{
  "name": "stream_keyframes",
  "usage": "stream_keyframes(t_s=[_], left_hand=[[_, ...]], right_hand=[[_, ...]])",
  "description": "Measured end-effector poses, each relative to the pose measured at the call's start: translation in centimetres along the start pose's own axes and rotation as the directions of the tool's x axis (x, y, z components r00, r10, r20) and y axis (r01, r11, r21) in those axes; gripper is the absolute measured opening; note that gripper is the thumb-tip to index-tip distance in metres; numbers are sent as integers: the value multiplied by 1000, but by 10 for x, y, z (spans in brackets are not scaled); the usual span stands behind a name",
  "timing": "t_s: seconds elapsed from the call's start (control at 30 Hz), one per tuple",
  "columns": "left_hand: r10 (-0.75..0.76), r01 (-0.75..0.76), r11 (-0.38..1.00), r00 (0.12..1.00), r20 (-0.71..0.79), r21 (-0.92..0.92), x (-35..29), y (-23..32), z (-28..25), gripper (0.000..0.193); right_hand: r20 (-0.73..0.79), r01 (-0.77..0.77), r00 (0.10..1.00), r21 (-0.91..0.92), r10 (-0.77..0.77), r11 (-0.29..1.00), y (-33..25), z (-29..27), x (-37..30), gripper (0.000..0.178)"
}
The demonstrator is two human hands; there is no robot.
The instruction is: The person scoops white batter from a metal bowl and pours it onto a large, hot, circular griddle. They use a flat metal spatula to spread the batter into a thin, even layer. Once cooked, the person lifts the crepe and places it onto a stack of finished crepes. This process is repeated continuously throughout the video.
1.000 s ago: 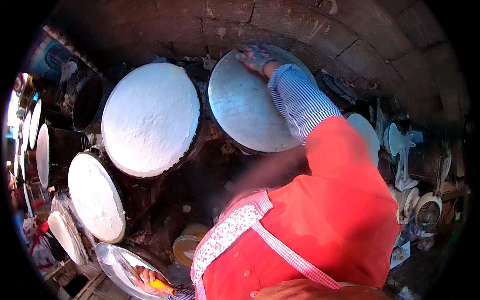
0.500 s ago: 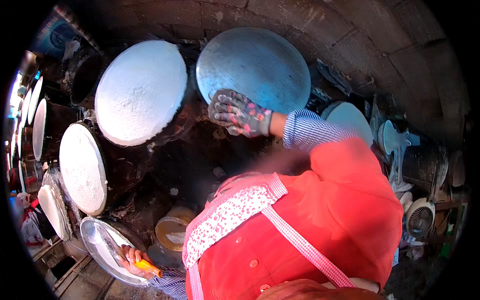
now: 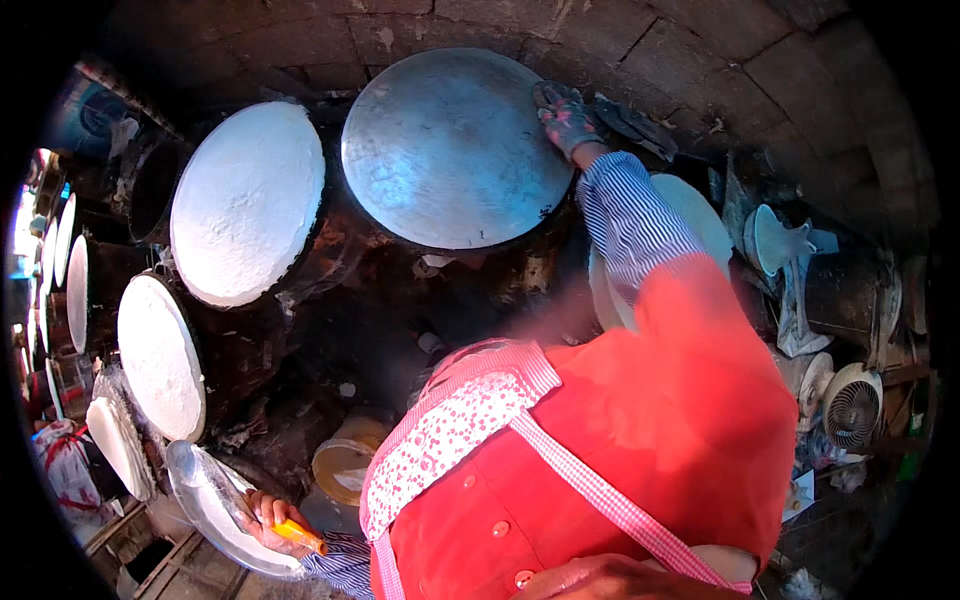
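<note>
In the lower left, my bare left hand is closed round the orange handle of a long, shiny metal tool; its exact kind is unclear. The tool lies over a wide metal bowl with white stuff inside. My right hand, in a dark patterned glove, is at the right rim of a large round griddle. Motion blurs its fingers, so their grip is not plain. That griddle's grey surface is bare. To its left, another round griddle carries a white layer.
More round plates with white layers line the left side. A pale disc lies partly behind my right sleeve. Below the griddles stands a yellowish bucket. A fan is at the right, and a block wall runs behind.
My gloved right hand has travelled from the bare griddle's lower left edge to its right rim. My left hand keeps its hold on the tool. The view has shifted slightly.
</note>
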State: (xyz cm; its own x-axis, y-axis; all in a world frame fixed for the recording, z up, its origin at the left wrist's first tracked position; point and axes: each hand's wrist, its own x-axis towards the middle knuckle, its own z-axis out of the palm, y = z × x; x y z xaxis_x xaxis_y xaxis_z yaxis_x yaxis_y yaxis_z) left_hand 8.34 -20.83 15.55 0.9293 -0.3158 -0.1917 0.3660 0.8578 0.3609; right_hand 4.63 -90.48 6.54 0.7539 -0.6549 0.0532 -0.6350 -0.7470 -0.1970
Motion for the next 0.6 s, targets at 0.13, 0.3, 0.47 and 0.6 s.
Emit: stream_keyframes(t_s=[0.13,0.3,0.47,0.6], left_hand=[[64,-64,998,997,-33,20,2,9,-1,21],[120,-120,993,992,-45,5,2,22,-10,21],[153,-151,988,984,-87,31,5,40,-26,20],[155,-157,988,985,-79,-12,9,41,-27,22]], right_hand=[[-150,596,776,-145,-613,790,-85,29,-54,44],[386,464,867,-390,-316,795,-74,21,-39,46],[87,-75,994,126,65,989,-70,18,57,46],[280,358,899,-27,-337,933,-162,41,65,46]])
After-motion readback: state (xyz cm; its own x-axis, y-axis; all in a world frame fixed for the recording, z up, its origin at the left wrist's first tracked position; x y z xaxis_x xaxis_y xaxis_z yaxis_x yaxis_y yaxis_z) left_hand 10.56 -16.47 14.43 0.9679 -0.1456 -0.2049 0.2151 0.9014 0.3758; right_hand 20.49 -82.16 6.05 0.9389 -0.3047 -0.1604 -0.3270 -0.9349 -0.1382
